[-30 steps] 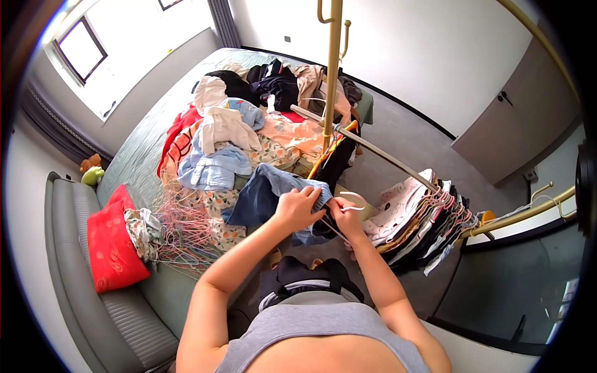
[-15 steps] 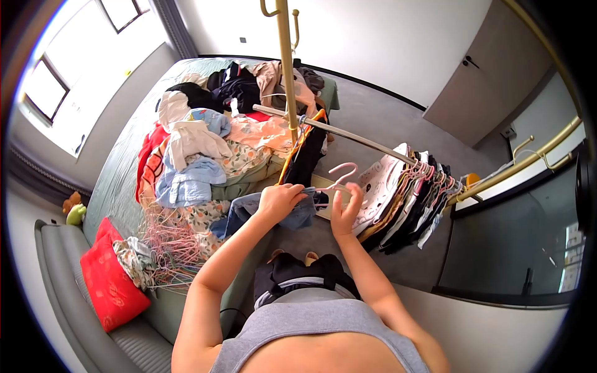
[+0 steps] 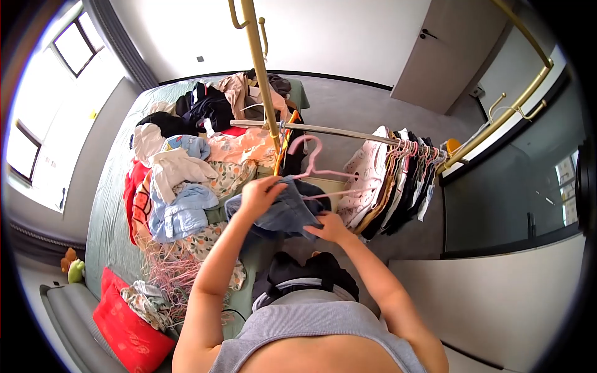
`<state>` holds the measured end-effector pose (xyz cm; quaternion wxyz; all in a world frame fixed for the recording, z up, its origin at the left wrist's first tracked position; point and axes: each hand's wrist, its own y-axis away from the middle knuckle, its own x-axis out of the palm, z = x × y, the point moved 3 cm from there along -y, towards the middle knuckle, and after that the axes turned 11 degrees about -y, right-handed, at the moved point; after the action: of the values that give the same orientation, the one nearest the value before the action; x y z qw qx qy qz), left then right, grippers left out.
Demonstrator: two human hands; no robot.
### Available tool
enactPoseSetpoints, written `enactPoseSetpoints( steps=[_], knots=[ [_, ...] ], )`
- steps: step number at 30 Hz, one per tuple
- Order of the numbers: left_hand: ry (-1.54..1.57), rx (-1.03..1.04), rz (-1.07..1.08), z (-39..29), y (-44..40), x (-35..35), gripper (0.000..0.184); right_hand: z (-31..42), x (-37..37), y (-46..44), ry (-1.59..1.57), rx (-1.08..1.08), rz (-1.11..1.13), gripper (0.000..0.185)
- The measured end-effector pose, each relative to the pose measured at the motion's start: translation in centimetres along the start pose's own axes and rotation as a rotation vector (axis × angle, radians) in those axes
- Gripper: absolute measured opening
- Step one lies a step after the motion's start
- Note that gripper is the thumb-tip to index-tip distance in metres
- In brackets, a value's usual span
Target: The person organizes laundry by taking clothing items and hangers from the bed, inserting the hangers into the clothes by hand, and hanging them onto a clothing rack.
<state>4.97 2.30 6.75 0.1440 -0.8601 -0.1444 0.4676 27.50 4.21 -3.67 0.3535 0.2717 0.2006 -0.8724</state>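
A blue denim garment (image 3: 285,213) is stretched between my two hands, in front of my body. My left hand (image 3: 260,196) grips its upper left edge, fingers curled over the cloth. With thumb and fingers closed, my right hand (image 3: 331,228) pinches the lower right edge. A pink hanger (image 3: 309,163) stands up out of the garment's opening, its hook at the top. One hanger arm reaches right toward the clothes on the rail, while its left end is hidden by the denim.
A metal rail (image 3: 336,131) on a gold stand (image 3: 260,74) carries several clothes on hangers (image 3: 392,180) at the right. Piled clothes (image 3: 186,168) cover much of the bed (image 3: 115,180). Loose pink hangers (image 3: 171,270) lie tangled near a red cushion (image 3: 130,323).
My right hand has moved down from beside the hanger hook to the garment's right edge. The denim is spread wider and more of the pink hanger shows. The view has shifted.
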Motion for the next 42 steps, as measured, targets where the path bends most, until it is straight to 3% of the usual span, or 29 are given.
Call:
enactPoseSetpoints(
  steps=[2, 4, 7, 11, 14, 16, 19, 22, 23, 24, 29, 30, 32, 33, 34, 42],
  knots=[
    [0.121, -0.098, 0.065, 2.3, -0.1, -2.2, 0.023, -2.3, -0.4, 1.5, 0.148, -0.096, -0.076, 0.025],
    [0.135, -0.04, 0.163, 4.2, 0.5, -3.4, 0.02, -3.2, -1.6, 2.0, 0.194, -0.121, -0.093, 0.02],
    [0.214, 0.014, 0.219, 5.5, 1.5, -5.6, 0.016, -2.8, -4.1, 2.7, 0.422, -0.223, -0.308, 0.018],
    [0.009, 0.169, 0.342, 7.4, 2.0, -7.3, 0.019, -3.7, -5.7, 4.5, 0.45, -0.142, -0.308, 0.016],
    [-0.179, 0.348, 0.376, 7.6, 2.0, -6.4, 0.022, -1.8, -5.0, 4.3, 0.41, -0.161, -0.293, 0.017],
    [-0.244, 0.432, 0.373, 6.9, 1.6, -5.1, 0.024, 4.6, -4.1, 2.3, 0.293, -0.303, -0.324, 0.019],
    [-0.075, 0.308, 0.34, 7.0, 0.6, -4.4, 0.021, 9.0, -3.0, 0.7, 0.186, -0.291, -0.513, 0.029],
    [0.045, 0.294, 0.335, 6.1, 0.2, -3.3, 0.025, 5.3, -1.9, 1.3, -0.19, 0.079, -0.582, 0.033],
    [0.064, 0.325, 0.344, 5.6, 0.2, -2.7, 0.024, 3.8, -1.9, 1.9, -0.163, 0.185, -0.458, 0.027],
    [0.084, 0.357, 0.352, 5.2, 0.0, -1.8, 0.022, 3.7, -2.3, 2.6, -0.187, 0.132, -0.46, 0.02],
    [-0.21, 0.401, 0.469, 5.8, -2.6, 4.2, 0.033, 2.1, -6.0, 9.2, -0.208, 0.414, -0.849, 0.017],
    [-0.141, 0.336, 0.42, 6.5, -2.8, 5.7, 0.037, 1.4, -6.4, 10.6, -0.282, 0.483, -0.857, 0.017],
    [-0.005, 0.203, 0.318, 9.2, -2.6, 10.0, 0.051, 0.6, -6.8, 12.5, -0.334, 0.532, -0.945, 0.017],
    [0.047, 0.157, 0.438, 11.4, -2.4, 12.7, 0.075, 0.1, -7.0, 13.3, -0.366, 0.559, -0.981, 0.017],
    [0.157, -0.029, 0.524, 11.8, -1.8, 14.5, 0.078, 0.0, -7.1, 13.5, -0.443, 0.572, -1.043, 0.017],
    [0.409, -0.066, 0.628, 3.5, -1.0, 21.0, 0.063, -7.0, -7.1, 5.1, -0.633, 0.55, -1.073, 0.021]
  ],
)
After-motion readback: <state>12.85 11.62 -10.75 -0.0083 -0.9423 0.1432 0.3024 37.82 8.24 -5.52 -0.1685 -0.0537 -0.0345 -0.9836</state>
